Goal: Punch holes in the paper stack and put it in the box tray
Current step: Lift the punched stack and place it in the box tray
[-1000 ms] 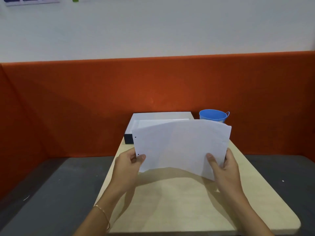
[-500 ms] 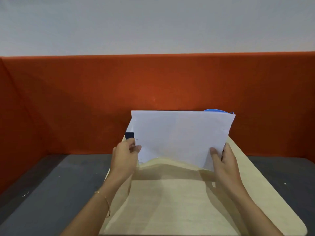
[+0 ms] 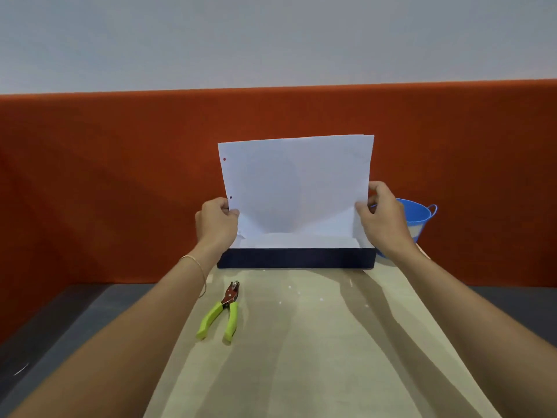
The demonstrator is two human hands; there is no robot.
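A white paper stack (image 3: pixel 295 182) stands upright over the box tray (image 3: pixel 297 258), a dark blue box with a white inside at the table's far end. Two punched holes show near the stack's left edge. Its lower edge dips into the tray, where it curls. My left hand (image 3: pixel 217 223) pinches the stack's lower left corner and my right hand (image 3: pixel 380 215) grips its lower right edge. A hole punch (image 3: pixel 221 313) with lime green handles lies on the table, in front of the tray's left end, touched by neither hand.
The light wooden table (image 3: pixel 316 342) is narrow, with dark grey floor on both sides. A blue bucket (image 3: pixel 417 220) stands just right of the tray, behind my right hand. An orange padded wall closes off the back. Small white paper dots lie scattered near the tray.
Both hands have carried the stack forward and tipped it upright, so its lower edge now sits in the box tray. The view has tilted down and the hole punch has come into sight.
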